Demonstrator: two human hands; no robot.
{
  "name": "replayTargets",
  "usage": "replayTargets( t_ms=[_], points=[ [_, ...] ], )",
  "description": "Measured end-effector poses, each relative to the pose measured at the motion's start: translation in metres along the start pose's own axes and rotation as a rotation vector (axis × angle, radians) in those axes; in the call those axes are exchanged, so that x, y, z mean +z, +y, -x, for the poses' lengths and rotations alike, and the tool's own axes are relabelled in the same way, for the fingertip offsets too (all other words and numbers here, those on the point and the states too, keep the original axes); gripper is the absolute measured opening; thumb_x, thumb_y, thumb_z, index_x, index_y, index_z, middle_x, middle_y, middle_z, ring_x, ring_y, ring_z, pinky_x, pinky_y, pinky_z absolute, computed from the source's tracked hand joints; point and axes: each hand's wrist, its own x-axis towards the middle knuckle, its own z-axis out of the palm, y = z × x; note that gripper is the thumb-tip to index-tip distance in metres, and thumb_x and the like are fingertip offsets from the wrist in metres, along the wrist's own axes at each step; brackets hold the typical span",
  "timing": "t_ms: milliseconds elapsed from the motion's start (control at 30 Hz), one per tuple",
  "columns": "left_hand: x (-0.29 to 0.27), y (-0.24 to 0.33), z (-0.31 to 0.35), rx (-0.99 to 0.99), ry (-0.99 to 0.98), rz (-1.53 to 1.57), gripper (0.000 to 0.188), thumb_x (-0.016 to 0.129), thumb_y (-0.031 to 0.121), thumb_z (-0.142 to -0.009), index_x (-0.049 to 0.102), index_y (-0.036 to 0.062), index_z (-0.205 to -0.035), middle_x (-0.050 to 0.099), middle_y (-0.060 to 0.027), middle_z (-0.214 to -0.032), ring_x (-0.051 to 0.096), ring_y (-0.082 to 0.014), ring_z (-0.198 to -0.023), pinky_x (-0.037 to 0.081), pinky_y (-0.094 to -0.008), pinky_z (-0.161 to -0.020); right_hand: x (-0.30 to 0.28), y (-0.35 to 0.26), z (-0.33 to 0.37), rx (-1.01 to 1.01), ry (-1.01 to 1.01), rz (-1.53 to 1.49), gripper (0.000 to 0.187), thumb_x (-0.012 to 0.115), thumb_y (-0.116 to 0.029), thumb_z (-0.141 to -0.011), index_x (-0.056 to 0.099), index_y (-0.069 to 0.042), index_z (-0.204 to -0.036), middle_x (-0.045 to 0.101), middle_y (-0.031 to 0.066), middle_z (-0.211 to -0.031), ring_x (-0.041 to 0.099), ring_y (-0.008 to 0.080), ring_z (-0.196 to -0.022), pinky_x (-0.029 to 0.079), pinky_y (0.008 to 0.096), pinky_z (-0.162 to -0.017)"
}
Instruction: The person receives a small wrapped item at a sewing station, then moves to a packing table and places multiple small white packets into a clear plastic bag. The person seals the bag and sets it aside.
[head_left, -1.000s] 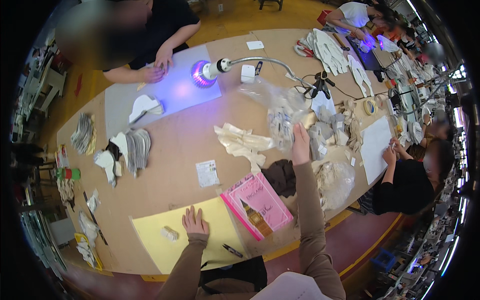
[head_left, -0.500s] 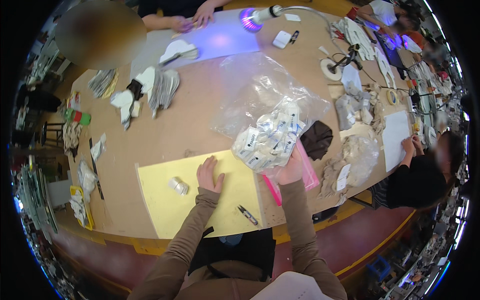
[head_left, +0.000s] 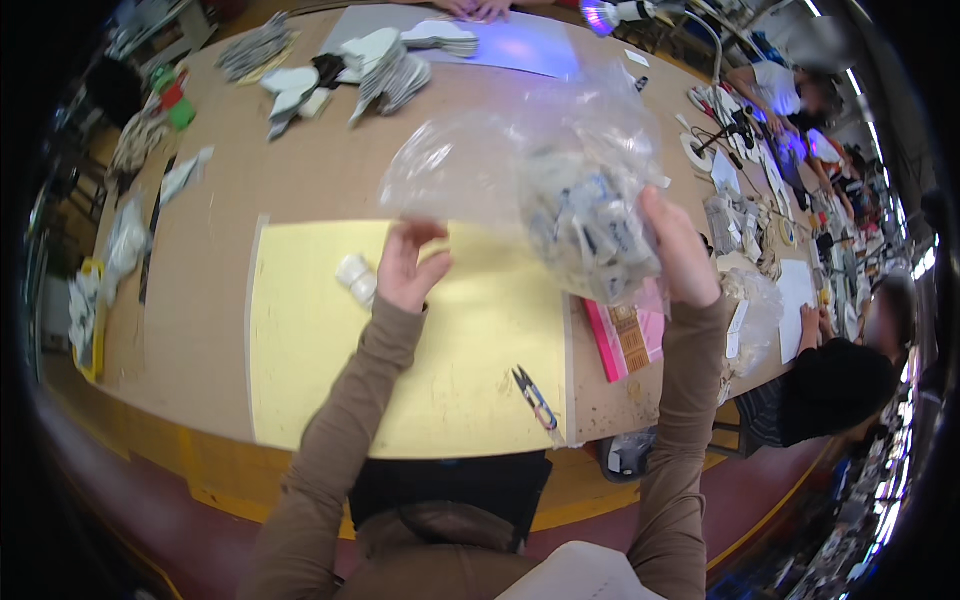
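A clear plastic bag (head_left: 590, 235) full of small white labels is held up over the right part of the yellow sheet (head_left: 320, 390). My right hand (head_left: 683, 245) grips its right side, with the thumb showing on top. My left hand (head_left: 412, 268) hovers above the sheet with thumb and fingers apart and nothing in it, close to the loose mouth end of the bag; its fingertips are blurred. Beside it on the sheet lies a small white roll (head_left: 357, 280). Thread snips (head_left: 535, 398) rest near the front right of the sheet.
Right of the sheet lies a pink flat packet (head_left: 625, 340). Stacks of grey-white cut pieces (head_left: 385, 70) are at the back. A yellow basket (head_left: 92, 320) stands at the left edge. A person (head_left: 835, 370) sits at the right; another person's hands (head_left: 480, 8) work at the far side.
My right hand has lifted the bag of labels up off the table, uncovering more of the pink packet. My left hand has risen from lying flat on the sheet. The view has shifted.
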Motion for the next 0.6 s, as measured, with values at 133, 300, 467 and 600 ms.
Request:
replayTargets(
  t_ms=[133, 300, 467, 600],
  points=[
    [0.0, 0.006, 0.004, 0.03, 0.075, 0.131, 0.059, 0.062, 0.006, -0.084, 0.033, 0.007, -0.136, 0.047, -0.0116, -0.126, 0.047, -0.0217, -0.114, 0.041, -0.0344, -0.096, 0.039, -0.025, 0.006, -0.036, -0.038, -0.147, 0.038, 0.043, -0.031, -0.098, 0.058, 0.001, -0.112, 0.062, 0.0055, -0.106, 0.056, 0.0107, -0.096, 0.045, 0.0269, -0.085],
    [-0.028, -0.005, 0.004, -0.241, -0.017, 0.289, 0.026, 0.053, 0.018, -0.094, 0.053, 0.0054, -0.117, 0.062, -0.0049, -0.106, 0.058, -0.0163, -0.102, 0.045, -0.0338, -0.091, 0.057, -0.037, -0.003, -0.153, 0.039, 0.269, 0.039, 0.044, -0.031, -0.097, 0.062, 0.002, -0.105, 0.063, 0.0042, -0.097, 0.054, 0.0093, -0.088, 0.043, 0.0258, -0.08],
    [-0.034, -0.005, -0.003, -0.275, 0.175, 0.257, 0.021, 0.053, 0.021, -0.095, 0.062, 0.0036, -0.101, 0.065, -0.0042, -0.096, 0.059, -0.015, -0.096, 0.046, -0.0322, -0.088, 0.023, -0.054, -0.014, -0.32, 0.178, 0.595, 0.039, 0.046, -0.032, -0.096, 0.063, 0.003, -0.098, 0.06, 0.001, -0.08, 0.05, 0.0067, -0.075, 0.041, 0.024, -0.067],
    [-0.042, -0.011, -0.007, -0.169, 0.057, 0.519, 0.02, 0.052, 0.017, -0.094, 0.061, 0.0014, -0.101, 0.065, -0.0069, -0.098, 0.059, -0.016, -0.093, 0.046, -0.031, -0.087, 0.018, -0.073, -0.014, -0.365, 0.228, 0.69, 0.039, 0.046, -0.032, -0.096, 0.063, 0.003, -0.095, 0.058, -0.0012, -0.076, 0.048, 0.0081, -0.063, 0.04, 0.0257, -0.056]
  ],
)
